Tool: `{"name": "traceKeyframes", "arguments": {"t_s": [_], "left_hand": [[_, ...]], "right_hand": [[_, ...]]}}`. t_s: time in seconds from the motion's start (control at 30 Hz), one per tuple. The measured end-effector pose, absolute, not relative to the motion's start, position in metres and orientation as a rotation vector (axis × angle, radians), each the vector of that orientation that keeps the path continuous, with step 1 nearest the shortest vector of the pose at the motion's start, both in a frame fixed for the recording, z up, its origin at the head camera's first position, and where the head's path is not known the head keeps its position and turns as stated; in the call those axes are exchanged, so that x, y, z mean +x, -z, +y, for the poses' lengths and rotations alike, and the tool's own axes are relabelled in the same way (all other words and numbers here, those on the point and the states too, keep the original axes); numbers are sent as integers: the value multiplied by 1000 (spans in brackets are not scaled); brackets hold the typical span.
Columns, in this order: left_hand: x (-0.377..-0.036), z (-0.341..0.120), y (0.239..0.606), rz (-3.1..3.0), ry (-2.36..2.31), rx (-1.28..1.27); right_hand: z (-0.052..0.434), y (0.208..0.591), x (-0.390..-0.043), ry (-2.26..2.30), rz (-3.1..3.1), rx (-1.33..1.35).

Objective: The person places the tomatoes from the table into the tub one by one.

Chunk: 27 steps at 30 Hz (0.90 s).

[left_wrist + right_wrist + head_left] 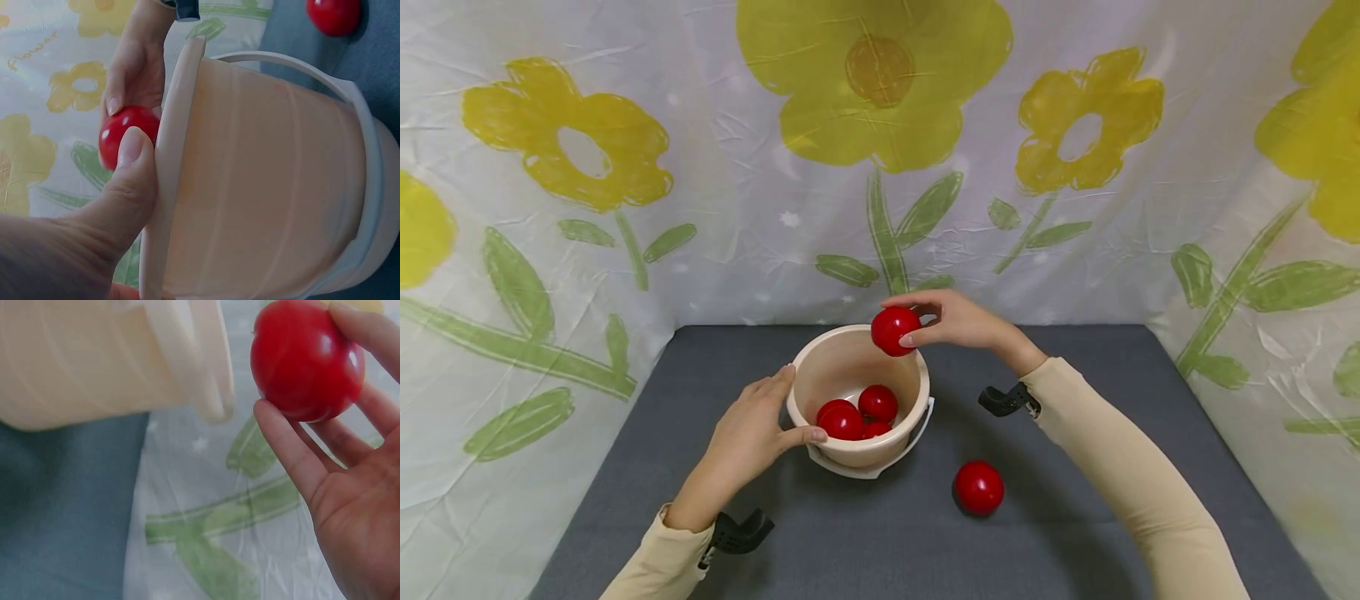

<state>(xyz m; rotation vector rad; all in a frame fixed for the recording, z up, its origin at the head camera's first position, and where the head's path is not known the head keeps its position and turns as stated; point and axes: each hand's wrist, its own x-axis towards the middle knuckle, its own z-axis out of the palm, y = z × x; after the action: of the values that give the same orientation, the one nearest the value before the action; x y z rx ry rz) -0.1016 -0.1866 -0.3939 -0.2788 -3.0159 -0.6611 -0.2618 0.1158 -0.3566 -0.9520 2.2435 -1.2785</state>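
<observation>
A cream bucket [857, 455] stands upright on the dark table, with several shiny red tomatoes [842, 422] inside it. My left hand [752, 425] holds the bucket by its left rim, thumb at the near edge and fingers along the side. Over the far right of the rim, my right hand [955, 321] pinches another tomato [306, 359] between thumb and fingers. In the right wrist view this tomato is beside the bucket's mouth, apart from the rim. One more tomato [978, 487] lies on the table, right of the bucket and nearer to me.
The bucket's pale carrying handle [369, 156] hangs down around its outside. A dark grey cloth [880, 550] covers the table. Behind the table and at both sides hangs a white curtain [722, 208] printed with yellow flowers. Each wrist carries a black strap-on device [741, 533].
</observation>
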Motion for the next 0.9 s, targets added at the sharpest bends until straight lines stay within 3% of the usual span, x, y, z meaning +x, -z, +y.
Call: {"name": "traceKeyframes", "arguments": {"t_s": [0.43, 0.9], "left_hand": [[-104, -180, 397, -2999, 666, -255], [-106, -176, 399, -2992, 658, -234]], "right_hand": [[76, 363, -268, 1230, 2122, -1128], [47, 365, -272, 1129, 2042, -1146]]}}
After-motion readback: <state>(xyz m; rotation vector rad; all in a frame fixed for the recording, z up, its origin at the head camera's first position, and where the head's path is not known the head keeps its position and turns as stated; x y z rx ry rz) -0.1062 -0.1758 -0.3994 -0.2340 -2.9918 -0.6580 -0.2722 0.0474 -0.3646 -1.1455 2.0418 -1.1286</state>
